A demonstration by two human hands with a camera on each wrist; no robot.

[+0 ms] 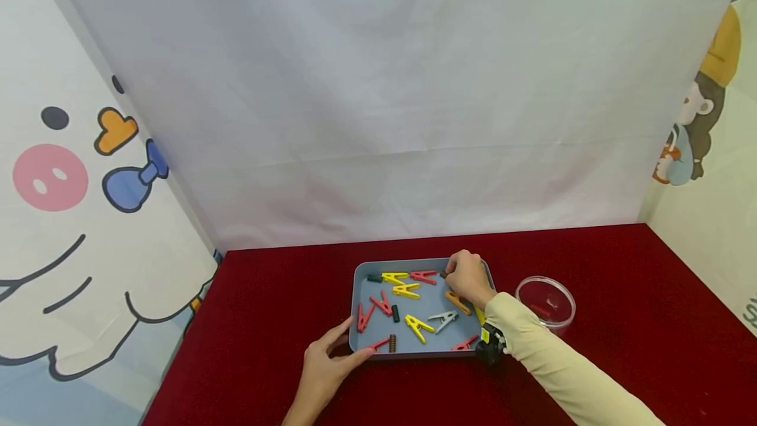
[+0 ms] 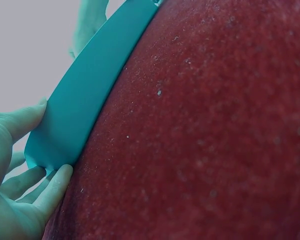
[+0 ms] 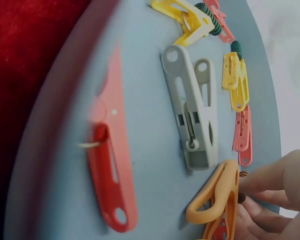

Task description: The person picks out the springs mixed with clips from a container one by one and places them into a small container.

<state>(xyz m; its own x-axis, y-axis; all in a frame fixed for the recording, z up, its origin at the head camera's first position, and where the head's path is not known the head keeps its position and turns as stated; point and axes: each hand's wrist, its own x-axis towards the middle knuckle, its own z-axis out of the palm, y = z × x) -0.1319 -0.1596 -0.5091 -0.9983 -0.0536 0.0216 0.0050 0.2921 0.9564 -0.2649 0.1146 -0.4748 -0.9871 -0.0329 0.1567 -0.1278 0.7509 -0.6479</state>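
Observation:
A grey-blue rectangular tray lies on the red cloth with several plastic clips and coil springs in it. At its near left corner, my left hand holds the tray between thumb and fingers; the left wrist view shows the tray's side wall there. My right hand reaches into the far right part and pinches a brown coil spring, partly hidden by the fingers. Just beside those fingertips lies an orange clip. A grey clip and a red clip are nearer the right wrist camera.
Right of the tray stands a round clear dish with a reddish coil inside. Yellow clips, dark green springs and another brown spring lie spread in the tray. A white curtain hangs behind the table.

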